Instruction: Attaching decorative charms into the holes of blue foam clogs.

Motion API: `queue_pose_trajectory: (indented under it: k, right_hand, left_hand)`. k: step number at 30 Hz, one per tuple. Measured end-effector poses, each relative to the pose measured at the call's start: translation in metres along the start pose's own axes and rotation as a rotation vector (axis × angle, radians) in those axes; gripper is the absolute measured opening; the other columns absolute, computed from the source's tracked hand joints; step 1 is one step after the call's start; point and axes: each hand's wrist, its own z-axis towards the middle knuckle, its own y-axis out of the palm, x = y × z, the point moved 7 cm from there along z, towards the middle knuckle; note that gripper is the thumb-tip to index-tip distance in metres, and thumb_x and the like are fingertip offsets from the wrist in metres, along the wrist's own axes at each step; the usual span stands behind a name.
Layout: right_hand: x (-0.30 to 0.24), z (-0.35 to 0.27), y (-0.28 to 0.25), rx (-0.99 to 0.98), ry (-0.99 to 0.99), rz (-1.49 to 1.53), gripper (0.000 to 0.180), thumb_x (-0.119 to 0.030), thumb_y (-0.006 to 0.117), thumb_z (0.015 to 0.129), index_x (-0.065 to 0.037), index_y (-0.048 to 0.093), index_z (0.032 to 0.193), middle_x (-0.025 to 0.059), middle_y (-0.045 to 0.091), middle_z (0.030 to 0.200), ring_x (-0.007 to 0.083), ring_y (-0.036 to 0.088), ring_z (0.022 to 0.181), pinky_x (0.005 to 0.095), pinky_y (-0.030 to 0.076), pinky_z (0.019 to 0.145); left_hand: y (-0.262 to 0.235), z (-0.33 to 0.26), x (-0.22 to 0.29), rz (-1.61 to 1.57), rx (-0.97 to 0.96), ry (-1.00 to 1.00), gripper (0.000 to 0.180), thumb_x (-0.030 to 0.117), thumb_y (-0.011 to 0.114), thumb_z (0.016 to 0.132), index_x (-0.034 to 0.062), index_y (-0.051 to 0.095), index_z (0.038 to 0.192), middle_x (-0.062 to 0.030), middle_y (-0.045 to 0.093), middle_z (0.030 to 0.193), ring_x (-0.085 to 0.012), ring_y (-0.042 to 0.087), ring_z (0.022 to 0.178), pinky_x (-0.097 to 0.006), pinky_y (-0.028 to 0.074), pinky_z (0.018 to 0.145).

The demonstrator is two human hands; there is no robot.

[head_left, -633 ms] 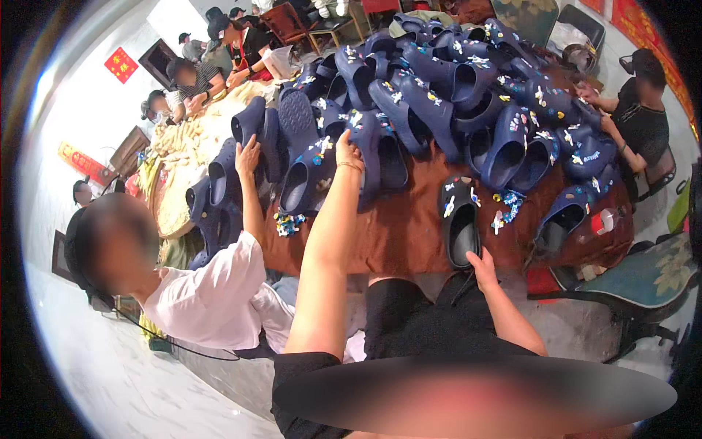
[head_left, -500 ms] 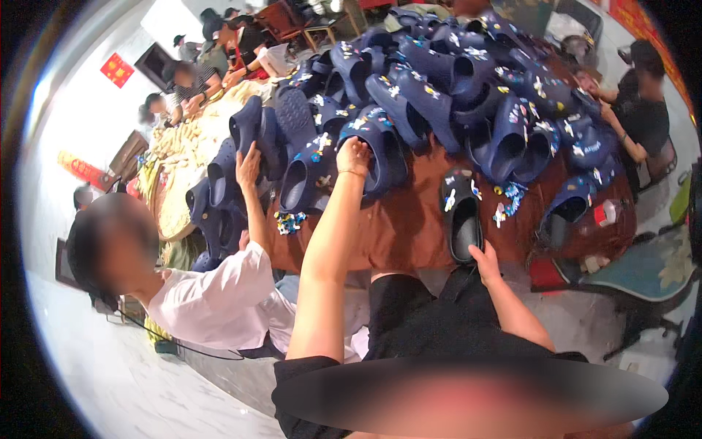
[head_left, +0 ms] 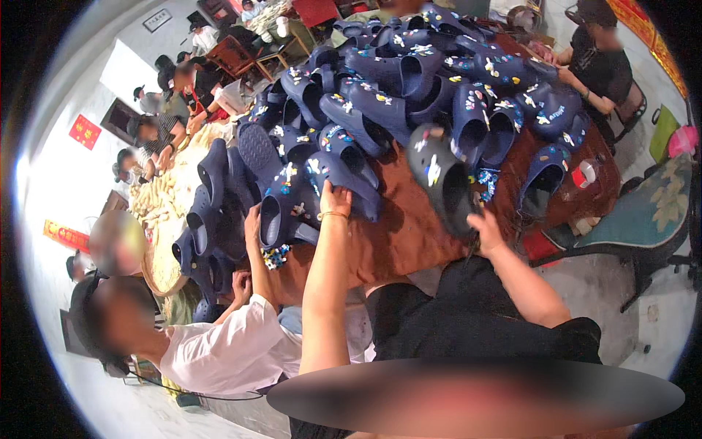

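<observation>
My left hand (head_left: 336, 201) is closed on the near edge of a navy clog (head_left: 345, 174) at the front of the pile. The clog lies tilted, its side toward me and some charms at its toe. In my right hand (head_left: 486, 233) is a darker, blackish clog (head_left: 440, 179), held by the heel end above the table with its toe pointing away. White and coloured charms sit on its upper; motion blurs it slightly. Beside it lies a small heap of blue charms (head_left: 488, 181). Another little heap of charms (head_left: 276, 257) rests near the table edge, left of my left forearm.
Many charm-covered navy clogs (head_left: 472, 121) fill the brown-covered table (head_left: 395, 249). On my left, a person in a white shirt (head_left: 227, 344) reaches among clogs. Another person in black (head_left: 603, 73) works across on the right. A white-and-red cup (head_left: 583, 174) and a green chair (head_left: 636, 234) are at right.
My right hand has moved the blackish clog up and leftward over the table. The navy clog at my left hand now shows more of its side. The whole view has turned somewhat.
</observation>
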Motion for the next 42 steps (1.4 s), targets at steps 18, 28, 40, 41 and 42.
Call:
queue_pose_trajectory:
  k: [18,28,40,41,42]
  right_hand:
    - [-0.124,0.139,-0.028,0.074,-0.199,-0.453,0.032,-0.023,0.062,0.088,-0.004,0.061,0.114,0.0052,0.064,0.099,0.0125,0.062,0.082,0.0249,0.05,0.067]
    - [-0.047,0.088,-0.052,0.006,-0.239,-1.207,0.019,-0.016,0.065,0.077,-0.006,0.068,0.093,0.0149,0.067,0.087,0.0268,0.065,0.08,0.0359,0.05,0.072]
    - [-0.041,0.13,-0.003,0.175,-0.394,-1.581,0.022,-0.025,0.061,0.083,-0.011,0.062,0.1,0.014,0.059,0.1,0.0353,0.061,0.09,0.0471,0.05,0.074]
    - [-0.041,0.134,0.0,0.174,-0.41,-1.622,0.021,-0.025,0.061,0.084,-0.011,0.062,0.098,0.0145,0.059,0.099,0.0354,0.061,0.089,0.0471,0.05,0.074]
    - [-0.04,0.137,0.002,0.173,-0.426,-1.663,0.02,-0.025,0.061,0.084,-0.01,0.061,0.096,0.0149,0.059,0.097,0.0356,0.062,0.088,0.0471,0.05,0.073]
  left_hand:
    - [0.021,-0.146,-0.075,0.977,-0.186,0.405,0.037,0.021,0.064,0.087,0.0116,0.042,0.058,0.0075,0.038,0.057,-0.0031,0.032,0.053,-0.024,0.026,0.046]
    - [0.006,-0.124,-0.135,0.984,-0.238,0.144,0.027,0.026,0.066,0.084,0.0059,0.052,0.073,0.0048,0.045,0.071,-0.006,0.038,0.064,-0.024,0.033,0.057]
    - [0.009,-0.131,-0.14,0.59,-0.143,0.071,0.025,0.03,0.063,0.088,0.0125,0.052,0.074,0.0075,0.042,0.068,-0.004,0.037,0.062,-0.021,0.032,0.056]
    - [0.01,-0.132,-0.139,0.603,-0.178,0.084,0.025,0.03,0.062,0.088,0.0126,0.051,0.074,0.0075,0.042,0.068,-0.004,0.038,0.062,-0.021,0.032,0.056]
    - [0.011,-0.133,-0.138,0.615,-0.199,0.103,0.025,0.029,0.062,0.088,0.0127,0.051,0.074,0.0074,0.041,0.068,-0.004,0.038,0.062,-0.021,0.032,0.057]
